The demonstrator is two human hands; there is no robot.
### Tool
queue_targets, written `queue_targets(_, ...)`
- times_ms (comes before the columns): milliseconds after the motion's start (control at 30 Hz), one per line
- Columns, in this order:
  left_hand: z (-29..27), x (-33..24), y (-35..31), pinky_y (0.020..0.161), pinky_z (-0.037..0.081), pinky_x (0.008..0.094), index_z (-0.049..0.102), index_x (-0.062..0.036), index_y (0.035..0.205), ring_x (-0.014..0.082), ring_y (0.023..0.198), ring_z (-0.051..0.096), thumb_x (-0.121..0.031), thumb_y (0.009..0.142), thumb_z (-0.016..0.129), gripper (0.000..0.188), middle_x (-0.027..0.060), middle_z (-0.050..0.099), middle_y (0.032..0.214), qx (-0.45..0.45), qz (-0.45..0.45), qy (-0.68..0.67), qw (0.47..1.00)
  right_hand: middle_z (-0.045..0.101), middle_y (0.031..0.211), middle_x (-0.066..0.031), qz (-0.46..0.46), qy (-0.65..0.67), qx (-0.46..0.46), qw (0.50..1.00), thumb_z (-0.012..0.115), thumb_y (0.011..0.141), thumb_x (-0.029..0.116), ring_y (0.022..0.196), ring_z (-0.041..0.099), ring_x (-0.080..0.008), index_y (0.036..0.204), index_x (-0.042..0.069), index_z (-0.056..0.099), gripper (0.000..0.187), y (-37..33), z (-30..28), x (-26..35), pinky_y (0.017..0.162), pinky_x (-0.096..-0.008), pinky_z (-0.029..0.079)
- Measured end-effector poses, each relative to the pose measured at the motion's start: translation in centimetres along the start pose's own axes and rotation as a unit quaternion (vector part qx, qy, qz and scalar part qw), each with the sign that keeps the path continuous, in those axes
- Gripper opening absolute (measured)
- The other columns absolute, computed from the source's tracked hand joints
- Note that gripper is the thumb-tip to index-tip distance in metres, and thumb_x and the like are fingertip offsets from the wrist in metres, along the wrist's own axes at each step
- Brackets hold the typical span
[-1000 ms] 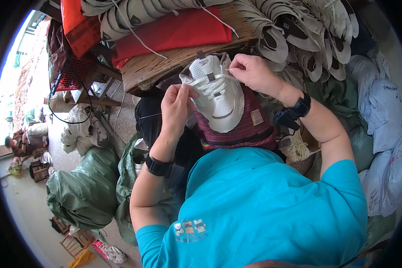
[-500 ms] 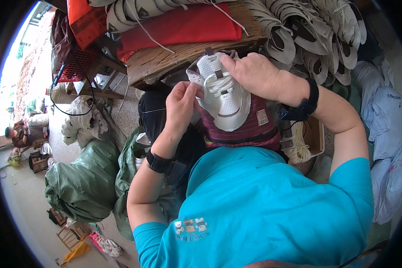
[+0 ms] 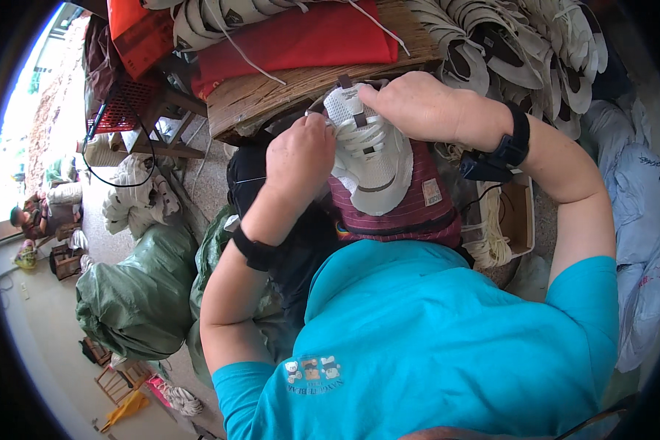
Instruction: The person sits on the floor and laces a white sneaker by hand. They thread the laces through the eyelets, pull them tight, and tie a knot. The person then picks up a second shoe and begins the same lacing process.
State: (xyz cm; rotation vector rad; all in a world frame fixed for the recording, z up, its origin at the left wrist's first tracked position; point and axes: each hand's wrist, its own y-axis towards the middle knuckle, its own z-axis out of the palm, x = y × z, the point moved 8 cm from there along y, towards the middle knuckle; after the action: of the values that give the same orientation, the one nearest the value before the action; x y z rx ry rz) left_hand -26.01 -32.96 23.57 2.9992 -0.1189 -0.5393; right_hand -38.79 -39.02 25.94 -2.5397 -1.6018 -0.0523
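Observation:
A white mesh shoe upper [image 3: 378,180] with white laces [image 3: 367,139] across its front lies over a maroon striped cloth [image 3: 425,209] on my lap. Its toe points toward me, and a dark tab tops the tongue. My right hand [image 3: 425,108] grips the upper's far right side, with the thumb against the tongue. At the opposite edge, by the lace rows, my left hand [image 3: 301,154] is closed in a pinch. A small pale bit shows at its fingertips; what they pinch is mostly hidden.
Just beyond the upper stands a wooden bench [image 3: 271,99] with red cloth [image 3: 293,55] and stacked uppers on it. More uppers [image 3: 506,55] are piled at far right. A white box [image 3: 521,220] with cord stands at right, green sacks [image 3: 143,293] at left. Another person sits far left.
My left hand has turned its back up and moved up and right against the upper's edge. My right hand has shifted slightly left and down, still gripping the upper.

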Motion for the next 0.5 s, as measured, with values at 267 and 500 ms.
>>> queue_targets(267, -2.3, 0.3, 2.0, 0.072, 0.051, 0.0309, 0.062, -0.0058, 0.105, 0.019, 0.08, 0.06, -0.003, 0.08, 0.071, 0.026, 0.0056, 0.056, 0.095, 0.134, 0.086, -0.203, 0.966, 0.058, 0.101, -0.0076, -0.085, 0.083, 0.018, 0.993, 0.072, 0.076, 0.003, 0.102, 0.059, -0.0285, 0.094, 0.006, 0.063, 0.021, 1.0, -0.8, -2.0, 0.086, -0.0416, 0.052)
queue_targets(500, -1.4, 1.9, 1.9, 0.07, 0.048, 0.0314, 0.067, -0.0035, 0.095, 0.0201, 0.08, 0.058, -0.016, 0.088, 0.069, 0.014, 0.0067, 0.056, 0.092, 0.077, 0.102, -0.198, 0.972, 0.054, 0.095, -0.0069, -0.001, 0.234, 0.061, 0.97, 0.071, 0.085, 0.026, 0.094, 0.057, -0.0247, 0.086, 0.005, 0.066, 0.022, 0.2, 0.6, -4.8, 0.081, -0.0369, 0.047)
